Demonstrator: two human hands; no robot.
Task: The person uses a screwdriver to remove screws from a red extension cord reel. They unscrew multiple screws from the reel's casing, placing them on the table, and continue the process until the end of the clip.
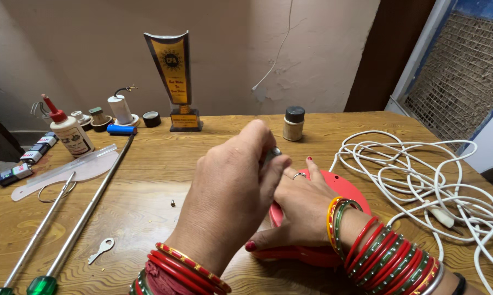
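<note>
My left hand [230, 191] is raised over the table's middle, its fingers closed on a small metal part [274, 152] that shows at the fingertips. My right hand [301, 205] lies flat on a round red plastic housing [342, 188] and presses it to the table, thumb spread at its front edge. Most of the housing is hidden beneath both hands. Bangles cover both wrists.
A tangled white cord [432, 180] lies right. At left are two long screwdrivers [77, 224], a small metal key [102, 249], a loose screw [173, 203], a clear plastic piece [66, 170] and a glue bottle [69, 133]. A trophy [175, 76], a jar [294, 123] and small batteries [31, 155] stand behind.
</note>
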